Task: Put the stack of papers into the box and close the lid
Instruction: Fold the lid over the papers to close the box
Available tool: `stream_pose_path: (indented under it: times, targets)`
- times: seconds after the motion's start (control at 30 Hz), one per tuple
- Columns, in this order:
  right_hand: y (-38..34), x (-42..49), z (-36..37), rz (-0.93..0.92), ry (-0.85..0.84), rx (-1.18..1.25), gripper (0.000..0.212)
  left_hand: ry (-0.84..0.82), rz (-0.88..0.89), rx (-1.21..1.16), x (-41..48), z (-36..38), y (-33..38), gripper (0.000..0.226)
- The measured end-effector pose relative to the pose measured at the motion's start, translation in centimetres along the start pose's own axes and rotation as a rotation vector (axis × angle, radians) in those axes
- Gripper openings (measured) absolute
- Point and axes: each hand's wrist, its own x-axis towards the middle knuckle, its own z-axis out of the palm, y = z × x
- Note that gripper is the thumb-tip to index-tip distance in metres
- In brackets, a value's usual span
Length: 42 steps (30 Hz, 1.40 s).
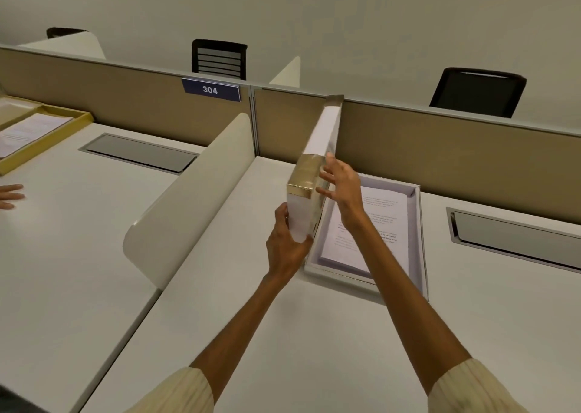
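Note:
A shallow white box (419, 242) lies open on the desk with the stack of printed papers (377, 224) inside it. Its lid (317, 161), white with gold corners, stands tilted on edge along the box's left side. My left hand (287, 246) grips the lid's near lower corner. My right hand (341, 186) presses fingers against the lid's inner face, higher up, over the box.
A cream curved divider (195, 198) separates this desk from the left desk. There a gold box (63, 129) holds papers, and another person's hand (11, 195) rests. A tan partition (440, 148) runs behind. A cable hatch (515, 236) is at right.

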Motion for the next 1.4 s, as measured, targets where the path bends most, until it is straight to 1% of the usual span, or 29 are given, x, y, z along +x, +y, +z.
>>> stream_pose_path:
  times: [0.1, 0.17, 0.23, 0.27, 0.3, 0.33, 0.4, 0.43, 0.47, 0.53, 0.67, 0.77, 0.83, 0.87, 0.97, 1.03, 1.1, 1.13, 1.23, 1.27, 1.4]
  targets:
    - [-1.0, -0.3, -1.9, -0.004, 0.073, -0.083, 0.065, -0.074, 0.094, 0.062, -0.6, 1.3, 0.7, 0.066]
    - [-1.2, -0.5, -3.3, 0.045, 0.142, -0.167, 0.076, -0.142, 0.162, 0.092, -0.9, 1.7, 1.0, 0.068]
    - [-1.1, -0.6, -5.2, 0.113, 0.210, -0.230, 0.089, -0.205, 0.331, 0.167, -1.2, 1.8, 1.0, 0.075]
    - [-0.9, -0.7, -6.2, 0.136, 0.236, -0.256, 0.091, -0.248, 0.393, 0.170, -1.3, 1.7, 1.0, 0.073]
    - [-0.7, -0.9, -7.2, 0.147, 0.259, -0.279, 0.090, -0.294, 0.403, 0.140, -1.3, 1.6, 1.1, 0.068]
    - [-0.4, -1.1, -8.1, 0.150, 0.281, -0.295, 0.085, -0.319, 0.379, 0.099, -1.2, 1.6, 1.2, 0.061]
    - [0.2, -1.6, -10.0, 0.150, 0.323, -0.286, 0.071, -0.300, 0.307, 0.032, -0.6, 2.0, 1.5, 0.042]
    - [0.5, -1.9, -10.8, 0.155, 0.328, -0.271, 0.065, -0.272, 0.273, 0.047, -0.2, 2.4, 1.4, 0.034]
    - [0.9, -2.0, -11.5, 0.164, 0.326, -0.263, 0.061, -0.259, 0.223, 0.091, 0.3, 2.8, 1.3, 0.030]
    - [1.6, -2.3, -13.2, 0.197, 0.333, -0.281, 0.058, -0.279, 0.065, 0.178, 1.0, 3.6, 1.1, 0.038]
    - [3.5, -2.5, -16.5, 0.304, 0.344, -0.309, 0.040, -0.312, -0.174, 0.313, 1.7, 3.8, -0.3, 0.071]
    - [5.0, -2.9, -18.4, 0.376, 0.286, -0.297, 0.039, -0.407, -0.397, 0.277, 2.5, 3.6, -1.5, 0.089]
    - [6.0, -3.1, -19.4, 0.397, 0.256, -0.281, 0.032, -0.464, -0.472, 0.267, 2.8, 3.4, -1.7, 0.093]
    - [6.5, -3.2, -19.9, 0.413, 0.254, -0.277, 0.029, -0.479, -0.466, 0.281, 2.9, 3.4, -1.7, 0.092]
    - [7.7, -3.1, -20.7, 0.464, 0.298, -0.294, 0.022, -0.497, -0.357, 0.382, 2.2, 3.7, -1.4, 0.086]
    - [8.5, -3.0, -21.0, 0.464, 0.322, -0.373, 0.021, -0.501, -0.313, 0.409, 1.3, 4.0, -1.1, 0.085]
    - [9.4, -3.1, -21.2, 0.442, 0.331, -0.403, 0.015, -0.496, -0.290, 0.405, 0.6, 4.2, -1.0, 0.086]
    - [9.8, -3.3, -21.2, 0.429, 0.329, -0.410, 0.017, -0.490, -0.281, 0.401, 0.4, 4.3, -0.9, 0.087]
    - [10.9, -3.7, -20.9, 0.378, 0.348, -0.484, 0.039, -0.496, -0.251, 0.424, 0.3, 4.4, -0.8, 0.088]
    - [11.1, -3.8, -20.8, 0.365, 0.363, -0.489, 0.042, -0.504, -0.246, 0.434, 0.3, 4.4, -0.7, 0.089]
    - [11.6, -3.3, -20.7, 0.364, 0.400, -0.442, 0.045, -0.510, -0.248, 0.428, 0.1, 4.3, -0.8, 0.086]
